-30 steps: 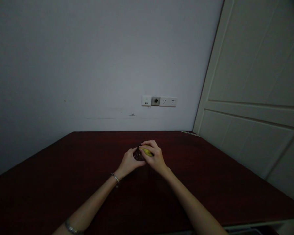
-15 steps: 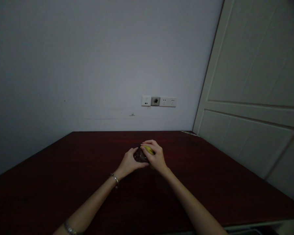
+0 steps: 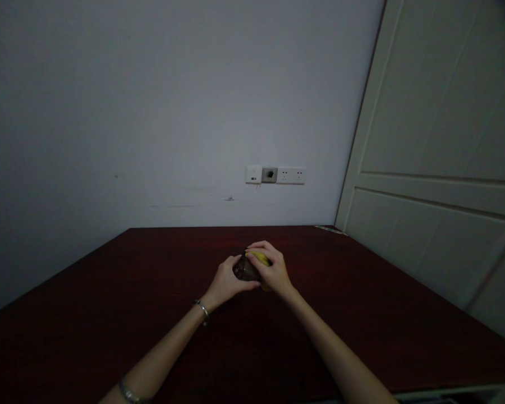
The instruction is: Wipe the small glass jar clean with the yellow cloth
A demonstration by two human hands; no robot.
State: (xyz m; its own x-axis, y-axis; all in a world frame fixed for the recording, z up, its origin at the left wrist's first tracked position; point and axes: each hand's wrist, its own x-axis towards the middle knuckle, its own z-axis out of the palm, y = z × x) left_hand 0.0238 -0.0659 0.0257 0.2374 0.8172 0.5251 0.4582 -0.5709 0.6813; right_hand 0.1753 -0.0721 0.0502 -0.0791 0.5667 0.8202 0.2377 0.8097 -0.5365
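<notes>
My left hand (image 3: 229, 279) is curled around the near left side of a dark, shiny, see-through thing (image 3: 246, 269), perhaps a small glass or bowl. My right hand (image 3: 272, 270) grips a yellow cloth-like piece (image 3: 258, 257) against the right side of that thing. A bit of yellow also shows below the right palm. Both hands meet over the middle of the dark red table (image 3: 185, 252). Fingers and dim light hide much of the dark thing's shape, and I cannot tell whether it touches the tabletop.
Behind the table stands a pale wall (image 3: 185, 112) with a row of sockets and switches (image 3: 275, 175). A white panelled door (image 3: 429, 140) rises along the right side. A light strip (image 3: 331, 229) lies at the far right corner of the table.
The view has shifted slightly, so everything sits a little further right. Both hands keep their hold on the dark thing and the yellow piece, with only a slight shift in the right hand.
</notes>
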